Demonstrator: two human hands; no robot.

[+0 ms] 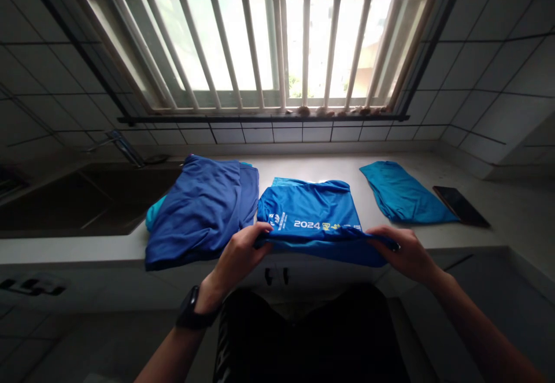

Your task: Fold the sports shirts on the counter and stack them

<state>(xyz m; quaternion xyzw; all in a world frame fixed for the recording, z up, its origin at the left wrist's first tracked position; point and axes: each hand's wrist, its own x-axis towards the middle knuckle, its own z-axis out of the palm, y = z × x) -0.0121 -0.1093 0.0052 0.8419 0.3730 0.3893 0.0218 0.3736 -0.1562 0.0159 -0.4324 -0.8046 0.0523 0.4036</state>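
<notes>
A bright blue shirt (310, 203), printed with "2024" and other lettering, lies partly folded on the counter, its near edge lifted over the counter's front. My left hand (243, 250) pinches the left corner of that edge between thumb and fingers; a dark watch is on the wrist. At the opposite corner, my right hand (401, 251) grips the same edge. Left of the shirt sits a pile of darker blue cloth (203, 209), with a bit of teal fabric (155, 214) showing beneath it. A folded teal garment (403, 192) rests to the right.
A dark sink (108, 198) with a metal faucet (124, 147) is at the left. On the right, a dark flat phone-like object (462, 205) touches the teal garment. The white counter (299, 163) runs below a barred window (277, 41). Cabinet handles (277, 276) show below its front edge.
</notes>
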